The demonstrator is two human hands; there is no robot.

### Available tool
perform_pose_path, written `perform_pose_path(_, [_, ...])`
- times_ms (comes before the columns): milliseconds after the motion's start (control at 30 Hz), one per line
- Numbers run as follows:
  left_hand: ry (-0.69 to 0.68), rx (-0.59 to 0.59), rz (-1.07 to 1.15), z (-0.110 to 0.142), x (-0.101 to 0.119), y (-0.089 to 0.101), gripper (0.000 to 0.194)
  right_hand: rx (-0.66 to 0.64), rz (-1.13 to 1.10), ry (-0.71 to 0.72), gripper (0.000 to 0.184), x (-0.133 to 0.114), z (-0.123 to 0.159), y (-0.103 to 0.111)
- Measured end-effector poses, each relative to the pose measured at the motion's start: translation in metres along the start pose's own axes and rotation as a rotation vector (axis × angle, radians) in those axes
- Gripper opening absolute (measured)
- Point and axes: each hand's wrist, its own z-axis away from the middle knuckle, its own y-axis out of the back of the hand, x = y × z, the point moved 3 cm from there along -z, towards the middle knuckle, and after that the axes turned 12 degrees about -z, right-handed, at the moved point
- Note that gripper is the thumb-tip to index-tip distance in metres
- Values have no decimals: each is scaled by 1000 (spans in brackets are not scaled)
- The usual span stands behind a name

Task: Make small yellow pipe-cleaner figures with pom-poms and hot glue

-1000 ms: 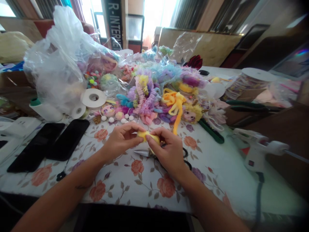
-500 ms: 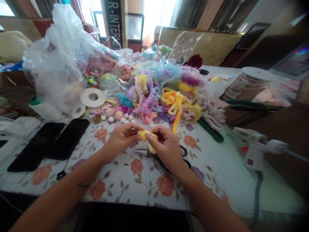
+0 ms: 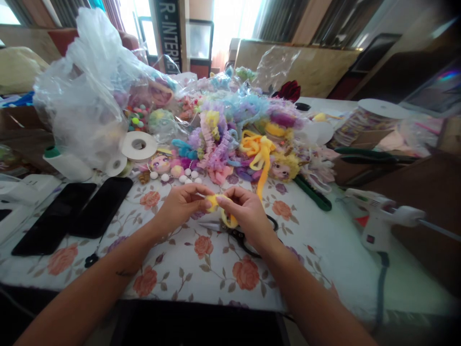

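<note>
So I've got the scissors point(image 3: 236, 233) lying on the floral tablecloth point(image 3: 176, 262), and pretty much everything's laid out around them. The thing being worked on is a fuzzy yellow strip point(image 3: 213, 202), up above the scissors' blades, with a loop of it drooping in front of the pivot. Can't tell if that loop actually touches the metal.

Both hands are closed on it in a fingertip pinch: the left hand point(image 3: 178, 206) has the end to the left of the scissors' pivot, and the right hand point(image 3: 248, 211) grips the other part right over the handles, hiding a good chunk of them.

Beyond the scissors there's a tangle of orange-yellow fuzzy strips point(image 3: 265, 149) with one tail trailing down toward the right hand. A curly-haired yellow doll head point(image 3: 283, 169) sits just beside that, farther right of the scissors, near a long green-handled tool point(image 3: 312, 192). Also beyond them is a big pile of pastel frills point(image 3: 216, 139).

Well left of the scissors are two black smartphones point(image 3: 103, 206) side by side, with a white ribbon roll point(image 3: 128, 145) farther back. Well off to their right is a white glue gun point(image 3: 376, 218).
</note>
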Motion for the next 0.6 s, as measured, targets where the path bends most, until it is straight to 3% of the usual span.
perform_pose_path(333, [4,-69,122,-4,-1,-1,27,-8,35,1,31,6,-1,0])
perform_pose_path(600, [15,-156,37,-2,-8,-4,32,26,102,48,31,5,-1,0])
